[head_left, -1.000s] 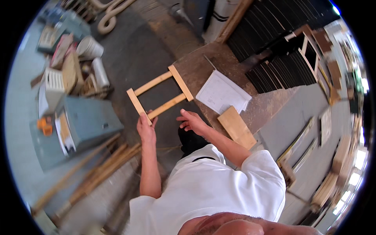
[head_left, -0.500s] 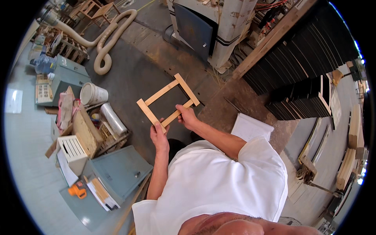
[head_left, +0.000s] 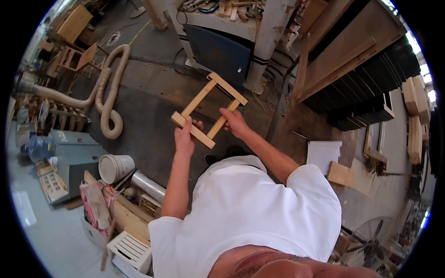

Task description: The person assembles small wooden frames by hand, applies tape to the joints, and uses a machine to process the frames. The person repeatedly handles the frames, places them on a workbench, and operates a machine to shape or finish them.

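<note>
Under you the dark workshop floor (head_left: 148, 134) is carrying plenty: a pale ribbed hose (head_left: 109, 99) is snaking at the far left, a white bucket (head_left: 115, 167) is sitting near left beside a grey metal box (head_left: 74, 155), and a wood block (head_left: 340, 174) is lying right.

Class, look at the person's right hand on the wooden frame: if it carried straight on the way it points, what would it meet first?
Probably the blue-fronted machine. The right hand grips a rail of the wooden frame and points up-picture toward it, though depth is unclear and the floor between may come first.

Left hand (head_left: 184, 138) gripping, right hand (head_left: 235, 123) gripping — arms outstretched
</note>
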Available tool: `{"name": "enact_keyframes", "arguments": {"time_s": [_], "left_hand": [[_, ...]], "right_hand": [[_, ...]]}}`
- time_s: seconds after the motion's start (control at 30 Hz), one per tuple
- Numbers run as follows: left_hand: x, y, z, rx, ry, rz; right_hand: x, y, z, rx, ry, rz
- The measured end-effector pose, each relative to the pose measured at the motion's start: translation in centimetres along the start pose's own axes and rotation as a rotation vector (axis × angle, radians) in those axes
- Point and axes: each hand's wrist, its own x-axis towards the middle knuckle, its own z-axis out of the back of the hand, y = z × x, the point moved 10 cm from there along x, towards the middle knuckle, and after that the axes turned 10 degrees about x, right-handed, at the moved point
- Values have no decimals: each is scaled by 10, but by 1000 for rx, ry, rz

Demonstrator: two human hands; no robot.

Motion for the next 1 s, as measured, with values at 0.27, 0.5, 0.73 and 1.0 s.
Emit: {"name": "enact_keyframes", "arguments": {"time_s": [0.27,0.5,0.73,1.0], "left_hand": [[103,-61,1,209,-20,-147],[195,-131,-1,342,-59,-182],[274,-213,-48,576,-166,-418],[363,-287,-40,732,-195,-405]], "right_hand": [[98,-27,-26,269,-93,-159],[222,-13,-84,455,-60,-254],[352,70,-147,517,141,-302],[419,303,-138,-614,137,250]]}}
